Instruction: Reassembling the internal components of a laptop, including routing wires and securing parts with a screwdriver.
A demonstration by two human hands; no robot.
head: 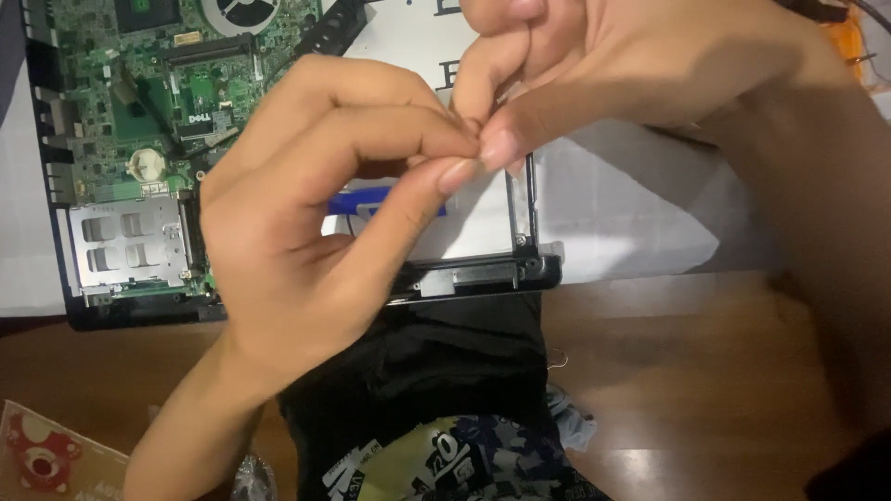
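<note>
My left hand and my right hand meet fingertip to fingertip above an opened laptop. The left thumb and forefinger are pinched together, and the right thumb and forefinger press against the same spot. Whatever sits between the tips is too small to make out. Below the hands lies the laptop base with its cover off, showing the green circuit board. On the board I see a round silver coin cell and a silver metal card cage. A blue tab shows behind my left fingers.
The laptop rests on white sheets over a brown wooden table. Black printed cloth fills the bottom middle. A pink card with a red bear lies at the bottom left. A round fan sits at the top edge, and something orange shows at the top right.
</note>
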